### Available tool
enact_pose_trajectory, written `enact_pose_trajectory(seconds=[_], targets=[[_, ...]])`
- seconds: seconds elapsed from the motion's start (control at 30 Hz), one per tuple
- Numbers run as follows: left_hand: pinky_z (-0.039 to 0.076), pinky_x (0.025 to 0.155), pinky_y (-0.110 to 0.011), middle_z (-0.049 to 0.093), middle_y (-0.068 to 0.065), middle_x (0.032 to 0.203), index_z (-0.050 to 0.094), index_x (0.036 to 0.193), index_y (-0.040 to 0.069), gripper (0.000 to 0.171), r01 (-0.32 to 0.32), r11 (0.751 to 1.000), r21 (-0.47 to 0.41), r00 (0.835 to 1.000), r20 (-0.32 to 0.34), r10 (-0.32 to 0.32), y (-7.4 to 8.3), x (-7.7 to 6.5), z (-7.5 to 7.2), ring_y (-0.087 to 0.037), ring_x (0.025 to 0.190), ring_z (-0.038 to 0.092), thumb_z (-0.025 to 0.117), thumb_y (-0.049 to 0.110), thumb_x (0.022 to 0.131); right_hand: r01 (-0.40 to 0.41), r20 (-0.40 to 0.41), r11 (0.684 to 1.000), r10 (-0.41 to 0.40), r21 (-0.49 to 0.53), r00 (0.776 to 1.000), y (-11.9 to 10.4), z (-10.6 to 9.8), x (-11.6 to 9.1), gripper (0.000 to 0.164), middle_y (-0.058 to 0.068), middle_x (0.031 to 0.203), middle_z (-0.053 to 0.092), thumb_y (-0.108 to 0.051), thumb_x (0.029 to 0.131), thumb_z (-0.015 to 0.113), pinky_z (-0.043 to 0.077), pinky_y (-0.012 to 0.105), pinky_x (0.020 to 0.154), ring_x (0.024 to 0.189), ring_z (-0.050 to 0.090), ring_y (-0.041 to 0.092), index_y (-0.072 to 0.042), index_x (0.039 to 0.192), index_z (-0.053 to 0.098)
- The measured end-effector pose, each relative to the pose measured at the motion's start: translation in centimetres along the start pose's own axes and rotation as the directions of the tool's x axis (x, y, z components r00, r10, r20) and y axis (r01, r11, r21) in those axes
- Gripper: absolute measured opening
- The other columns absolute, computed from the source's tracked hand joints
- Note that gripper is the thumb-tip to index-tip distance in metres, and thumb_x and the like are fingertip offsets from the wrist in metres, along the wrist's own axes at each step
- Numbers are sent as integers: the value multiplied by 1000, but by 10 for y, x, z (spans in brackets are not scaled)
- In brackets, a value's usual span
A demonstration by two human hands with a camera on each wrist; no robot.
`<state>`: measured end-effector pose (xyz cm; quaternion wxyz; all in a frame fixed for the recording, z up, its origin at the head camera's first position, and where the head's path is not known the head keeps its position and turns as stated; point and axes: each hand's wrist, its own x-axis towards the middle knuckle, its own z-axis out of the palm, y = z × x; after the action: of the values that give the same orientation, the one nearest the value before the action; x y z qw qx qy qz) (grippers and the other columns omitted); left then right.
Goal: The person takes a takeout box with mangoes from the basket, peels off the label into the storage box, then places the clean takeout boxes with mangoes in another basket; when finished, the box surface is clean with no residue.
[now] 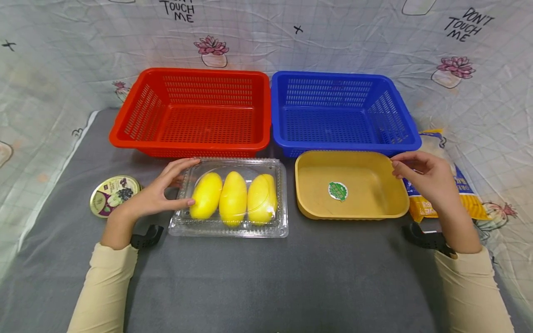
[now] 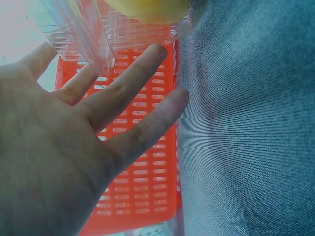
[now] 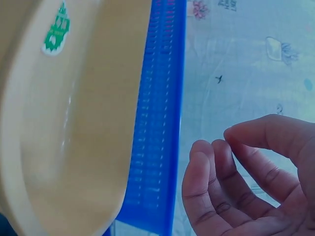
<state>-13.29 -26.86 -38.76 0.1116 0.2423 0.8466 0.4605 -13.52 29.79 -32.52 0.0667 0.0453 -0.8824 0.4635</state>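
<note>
My left hand [image 1: 151, 192], its fingers spread, is at the left side of a clear plastic clamshell box [image 1: 266, 229]. Three yellow mangoes [image 1: 233, 196] lie in a row inside it. In the left wrist view the fingers of the left hand [image 2: 74, 128] are extended beside the box wall [image 2: 133, 37]; I cannot tell how firmly they touch it. At the right end of a tan plastic basin [image 1: 310, 196] with a green sticker [image 1: 337, 191] is my right hand [image 1: 430, 180]. The right wrist view shows that hand [image 3: 251, 187] with loosely curled fingers and nothing between them, apart from the basin [image 3: 98, 123].
A red basket [image 1: 208, 122] and a blue basket [image 1: 329, 125] stand side by side at the back. A round lidded tin [image 1: 114, 196] lies at the left. Beneath the right hand is a blue and yellow bag [image 1: 468, 194]. Printed cloth [image 1: 333, 37] hangs behind.
</note>
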Motion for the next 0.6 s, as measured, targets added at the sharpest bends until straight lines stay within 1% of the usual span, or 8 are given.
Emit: enact_pose_trajectory(seconds=[0.07,0.2,0.27,0.37,0.43,0.5,0.53,0.6], targets=[[36,99,-66,18,-7,154,29,154,23,89,1,1000,6,1000,-7,-1,-1,-1,0,-33,134,29,77,7,81,-23,11,1000,24,-11,1000,3,-3,3,20,-15,82,68,-8,95,62,51,10,66,70,65,2,7,108,65],[36,97,-68,17,-10,153,29,154,21,88,-1,1000,12,1000,-5,1,-1,-2,0,-37,130,33,77,8,81,-79,29,996,80,-42,996,8,-10,8,23,-21,83,66,-14,96,61,51,10,67,71,65,1,3,110,65],[35,98,-68,17,-10,154,29,154,21,88,3,1000,6,1000,2,-3,0,-2,0,-38,131,32,76,9,81,-96,34,994,97,-44,995,10,-13,10,20,-22,84,66,-16,97,61,50,10,67,71,65,1,-2,109,66],[35,99,-67,19,-11,154,27,154,22,88,19,1000,6,1000,15,-20,0,-1,0,-38,132,32,76,10,82,-113,33,993,114,-13,993,15,-18,13,13,-23,85,66,-17,97,61,50,10,66,70,64,0,-13,106,69],[37,101,-61,21,-9,154,26,154,25,89,45,999,15,999,18,-45,0,-1,0,-36,132,33,76,11,82,-136,42,988,133,74,990,19,-21,17,11,-21,84,68,-16,96,62,51,11,66,70,65,2,-18,103,71],[40,103,-50,23,-5,156,25,154,27,89,59,998,25,998,20,-59,-2,0,0,-32,134,33,76,12,83,-157,53,968,149,198,987,23,-24,22,12,-16,85,69,-14,95,63,52,12,67,70,66,3,-19,100,72],[41,102,-44,23,-3,157,25,154,28,89,66,997,30,998,19,-66,-2,0,0,-31,134,34,76,12,83,-164,56,949,155,269,986,26,-26,25,12,-13,85,70,-13,95,63,53,13,67,70,67,4,-17,99,73],[42,99,-33,23,1,158,24,154,30,89,73,997,32,997,19,-74,-4,0,0,-30,134,36,76,12,83,-179,62,901,168,396,984,32,-29,30,12,-7,87,70,-9,93,64,54,14,67,71,67,7,-13,98,74]])
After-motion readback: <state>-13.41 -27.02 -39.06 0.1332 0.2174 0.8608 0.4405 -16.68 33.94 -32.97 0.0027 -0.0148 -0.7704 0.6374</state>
